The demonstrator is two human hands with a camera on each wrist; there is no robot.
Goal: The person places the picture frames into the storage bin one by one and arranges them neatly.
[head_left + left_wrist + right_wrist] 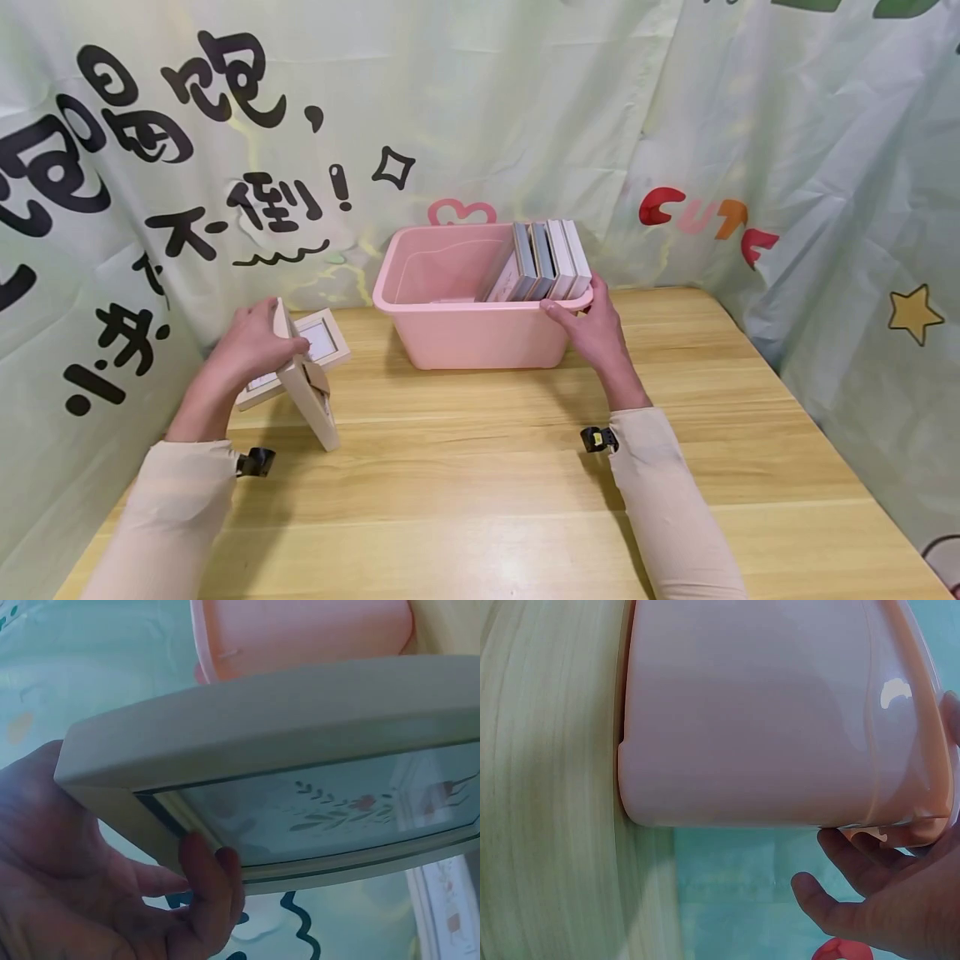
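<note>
My left hand (251, 343) grips one end of a cream picture frame (311, 404) that stands tilted at the left of the table. The left wrist view shows a leaf and flower print behind its glass, with fingertips curled onto its inner edge. Behind the held frame lies another picture frame (333, 335), partly hidden by it. At the right front corner of a pink plastic bin (472, 337), my right hand (602, 329) holds the rim, thumb on top and fingers around the end. Several picture frames (558, 260) stand on edge at the bin's right end.
The wooden table (480, 500) carries the bin near its back edge. A printed cloth (480, 108) hangs close behind the bin and along both sides. A small black wrist camera (257, 462) is strapped at the left sleeve, and another wrist camera (597, 439) at the right.
</note>
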